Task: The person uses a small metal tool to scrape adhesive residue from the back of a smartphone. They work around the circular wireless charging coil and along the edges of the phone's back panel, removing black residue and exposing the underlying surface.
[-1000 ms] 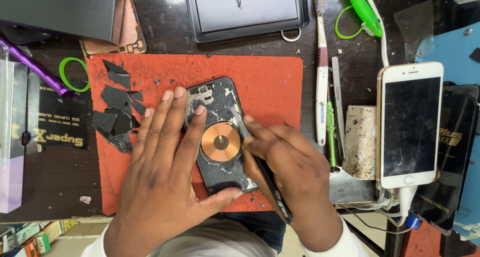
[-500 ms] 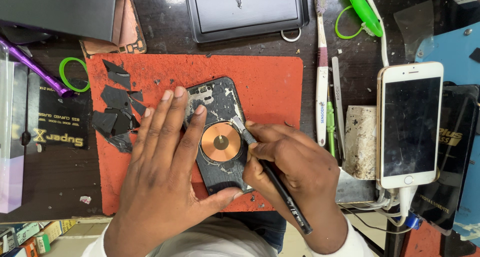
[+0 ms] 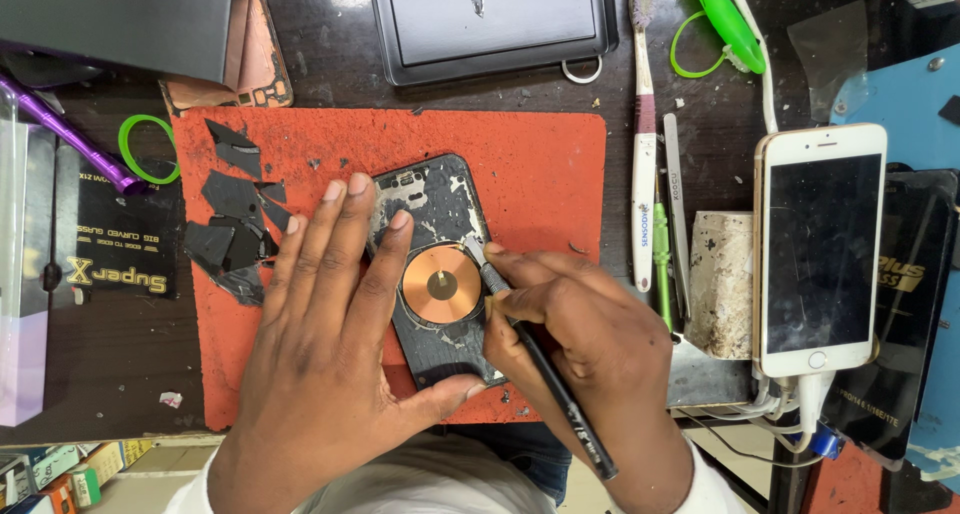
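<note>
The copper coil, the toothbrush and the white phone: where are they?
Copper coil (image 3: 441, 284), head view, on its dark centre disc.
Toothbrush (image 3: 645, 174), head view, on the middle of its handle.
White phone (image 3: 818, 249), head view, on its dark screen.

A: Screens?

B: One: white-and-gold phone at right, face up, screen dark, cable at its bottom end.

A: Packages?

B: Black flat packet with gold print at left on the worktop, just beside the orange mat. Another black packet with gold lettering lies partly under the phone, far right. Grey box top left corner. Small colourful cartons bottom left, too small to tell more.

A: Labels, signs?

B: Blue sheet at top right, partly hidden. Clear plastic case on the left edge, white and purple inside.
</note>
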